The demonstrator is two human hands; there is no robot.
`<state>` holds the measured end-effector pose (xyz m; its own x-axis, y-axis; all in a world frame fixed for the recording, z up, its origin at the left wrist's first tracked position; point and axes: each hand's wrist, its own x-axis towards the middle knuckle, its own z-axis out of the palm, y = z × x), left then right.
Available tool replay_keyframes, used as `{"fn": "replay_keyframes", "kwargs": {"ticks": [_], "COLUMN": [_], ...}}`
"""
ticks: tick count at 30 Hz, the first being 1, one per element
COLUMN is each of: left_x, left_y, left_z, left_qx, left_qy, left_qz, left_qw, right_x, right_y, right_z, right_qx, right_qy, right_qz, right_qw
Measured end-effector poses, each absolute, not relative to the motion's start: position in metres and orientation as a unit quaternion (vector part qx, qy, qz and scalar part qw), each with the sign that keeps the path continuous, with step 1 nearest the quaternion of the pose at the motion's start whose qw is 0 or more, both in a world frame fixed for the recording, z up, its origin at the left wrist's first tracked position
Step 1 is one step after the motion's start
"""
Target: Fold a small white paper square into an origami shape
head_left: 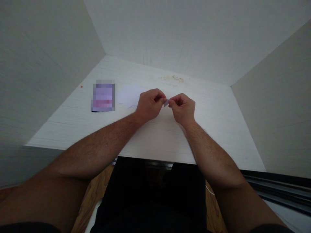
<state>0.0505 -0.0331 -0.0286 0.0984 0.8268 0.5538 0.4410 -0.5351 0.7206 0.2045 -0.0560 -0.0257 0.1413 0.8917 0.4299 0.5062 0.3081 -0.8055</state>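
Between my two hands is a small piece of white paper (166, 103), pinched at its edges just above the table. My left hand (151, 103) is closed, thumb and forefinger holding the paper's left side. My right hand (182, 108) is closed too, pinching the right side with thumb and fingertips. The fingers cover much of the paper, so its full shape is hidden. Several white paper sheets (128, 95) lie flat and overlapping on the table, left of my left hand and partly behind it.
A blurred purple-and-pink rectangular item (103, 95) lies on the white table (155, 139) at the left. Near the left edge is a small orange speck (82, 86). A yellowish stain (178, 78) marks the back of the tabletop. Pale walls (182, 32) enclose the back and both sides.
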Motion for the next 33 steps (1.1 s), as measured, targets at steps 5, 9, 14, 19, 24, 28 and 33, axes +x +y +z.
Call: {"fn": "replay_keyframes", "kwargs": {"ticks": [5,9,14,19,24,28,33], "left_x": [0.0482,0.0482,0.0489,0.0491,0.0474,0.0465,0.0471], "left_y": [-0.0311,-0.0319,-0.034,-0.0347,-0.0337,-0.0339,-0.0358], "left_z": [-0.0292,-0.0292,-0.0286,-0.0281,-0.0273,-0.0266,-0.0253], "left_qx": [0.724,0.727,0.734,0.745,0.758,0.76,0.737], "left_qy": [0.438,0.432,0.435,0.422,0.416,0.423,0.448], "left_qz": [0.494,0.49,0.474,0.462,0.451,0.443,0.452], "left_qw": [0.201,0.213,0.218,0.232,0.219,0.22,0.229], "right_x": [0.2041,0.2047,0.2043,0.2032,0.2029,0.2016,0.2025], "right_y": [-0.0557,-0.0559,-0.0565,-0.0569,-0.0589,-0.0612,-0.0597], "right_z": [-0.0299,-0.0319,-0.0308,-0.0302,-0.0304,-0.0294,-0.0278], "right_qx": [-0.546,-0.546,-0.546,-0.549,-0.535,-0.532,-0.544], "right_qy": [-0.643,-0.65,-0.656,-0.658,-0.672,-0.683,-0.664], "right_qz": [0.192,0.185,0.176,0.177,0.181,0.175,0.181], "right_qw": [0.502,0.496,0.491,0.484,0.478,0.47,0.48]}}
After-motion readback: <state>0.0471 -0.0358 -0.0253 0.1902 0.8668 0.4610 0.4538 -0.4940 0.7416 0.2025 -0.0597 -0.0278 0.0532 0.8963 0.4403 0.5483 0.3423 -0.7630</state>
